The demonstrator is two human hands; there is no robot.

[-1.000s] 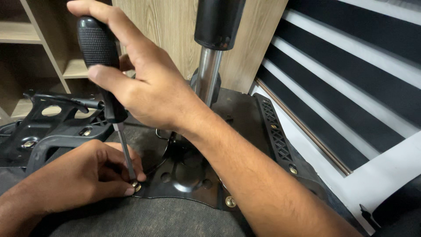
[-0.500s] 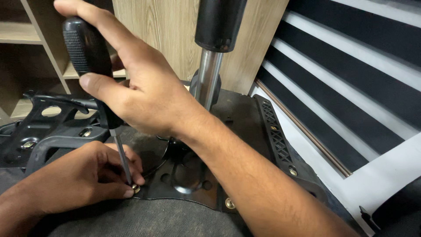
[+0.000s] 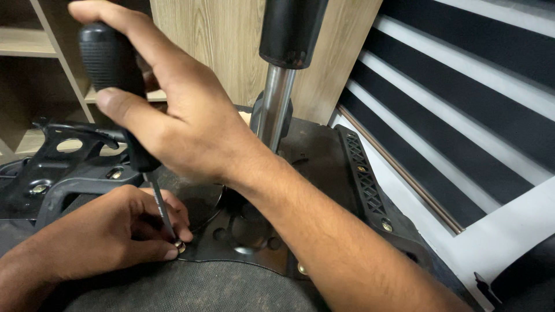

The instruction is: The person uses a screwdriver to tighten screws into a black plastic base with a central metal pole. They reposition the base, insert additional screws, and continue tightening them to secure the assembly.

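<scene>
My right hand (image 3: 173, 115) grips the black handle of a screwdriver (image 3: 113, 75), its thin shaft slanting down to a brass screw (image 3: 180, 247) at the front edge of a black metal seat plate (image 3: 254, 242). My left hand (image 3: 110, 234) rests on the grey fabric seat underside (image 3: 191, 289), fingertips pinching around the screwdriver tip and the screw. A chrome gas cylinder (image 3: 276, 107) with a black sleeve rises from the plate's centre, right behind my right wrist.
A black plastic armrest bracket (image 3: 63, 156) with brass screws lies at the left. Another black perforated bracket (image 3: 364, 179) runs along the right. Wooden shelves (image 3: 34, 43) and a wood panel stand behind. A black-and-white striped surface (image 3: 462, 115) fills the right side.
My right hand has tilted the screwdriver handle a little further left while the tip stays on the screw. My left hand has kept its place.
</scene>
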